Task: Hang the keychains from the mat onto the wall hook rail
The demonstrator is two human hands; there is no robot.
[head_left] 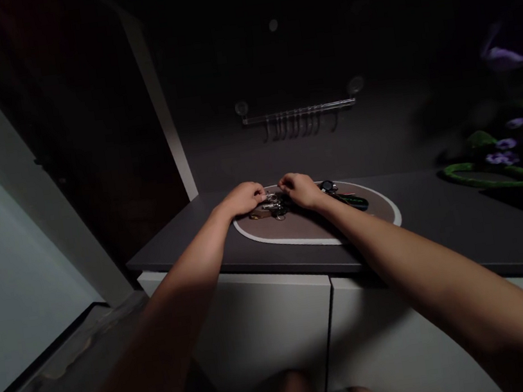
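View: head camera, dim light; both arms reach forward over the counter (pixel 170 240).
Left arm: rises from the lower left, slanting inward, forearm extended to the mat.
Left hand (pixel 244 198): back upward, knuckles bent, fingertips pointing right toward the metal cluster; fingers drawn in, thumb near them. Whether they pinch anything, cannot tell.
Right arm: enters from the lower right, slanting up and inward across the mat's front edge.
Right hand (pixel 302 190): wrist bent, fingers curled together, tips pointing left. Any object between the tips cannot be made out.
Metal cluster (pixel 275 206): a tangle of small shiny and dark pieces, on the mat between the two hands; finer detail too small to read.
Mat (pixel 290 231): brown, rounded, pale rim, lying on the counter.
Round dark item (pixel 327 185): on the mat, just right of the right hand.
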